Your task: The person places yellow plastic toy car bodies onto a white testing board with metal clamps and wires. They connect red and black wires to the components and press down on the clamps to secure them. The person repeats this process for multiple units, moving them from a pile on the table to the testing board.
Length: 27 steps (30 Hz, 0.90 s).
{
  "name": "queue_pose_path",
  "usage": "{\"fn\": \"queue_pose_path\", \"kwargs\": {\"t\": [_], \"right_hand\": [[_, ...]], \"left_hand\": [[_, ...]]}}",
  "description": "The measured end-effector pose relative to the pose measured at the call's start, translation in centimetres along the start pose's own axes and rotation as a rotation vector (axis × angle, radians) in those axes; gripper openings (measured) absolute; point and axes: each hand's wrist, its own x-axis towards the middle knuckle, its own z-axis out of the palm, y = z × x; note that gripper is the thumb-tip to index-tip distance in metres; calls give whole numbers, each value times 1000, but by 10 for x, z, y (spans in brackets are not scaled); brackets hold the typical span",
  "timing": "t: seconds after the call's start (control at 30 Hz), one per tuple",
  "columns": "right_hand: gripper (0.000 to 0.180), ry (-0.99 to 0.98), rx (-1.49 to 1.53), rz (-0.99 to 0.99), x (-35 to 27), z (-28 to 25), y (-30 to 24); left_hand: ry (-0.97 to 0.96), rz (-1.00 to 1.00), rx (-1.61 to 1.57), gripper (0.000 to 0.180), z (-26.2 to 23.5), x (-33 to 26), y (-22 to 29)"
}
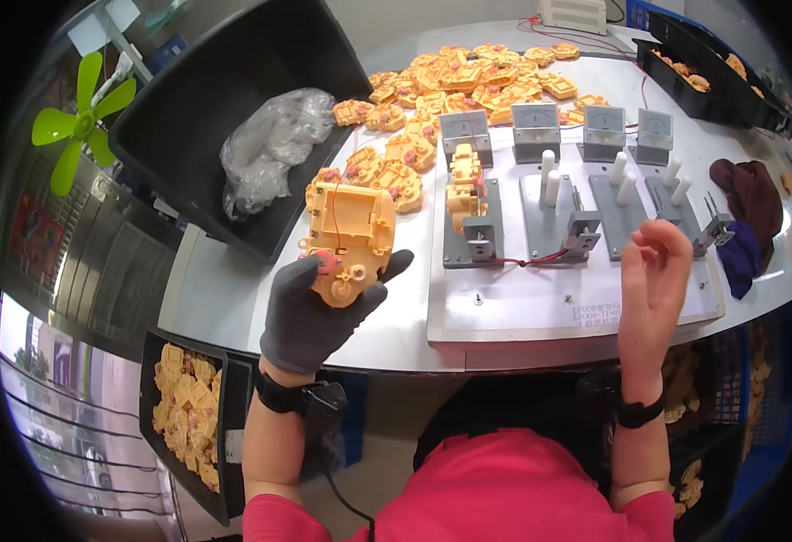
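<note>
One clear crumpled bag [269, 149] lies in the black bin [188, 99], upper left. Gloved left hand [314, 312] grips a yellow plastic gearbox [351, 239] at centre-left above the surface [224, 289]; bare right hand [653, 280] hovers open, empty.

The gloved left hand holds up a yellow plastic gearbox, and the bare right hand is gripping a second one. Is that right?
Not quite. In the head view the gloved left hand does hold the yellow plastic gearbox, but the bare right hand is empty, raised open above the grey test fixture board.
</note>
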Motion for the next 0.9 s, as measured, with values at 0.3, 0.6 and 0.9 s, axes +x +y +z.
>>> {"fn": "queue_pose_path", "kwargs": {"t": [0.3,0.6,0.9], "right_hand": [[39,-199,-157,1,-4,9,7],[41,-241,-111,-8,-4,4,3],[43,-232,-44,-17,-3,3,3]], "left_hand": [[222,-503,-1017,51,28,45,28],[-80,-604,-1386,48,35,87,46],[-227,-680,-1287,47,51,115,56]]}}
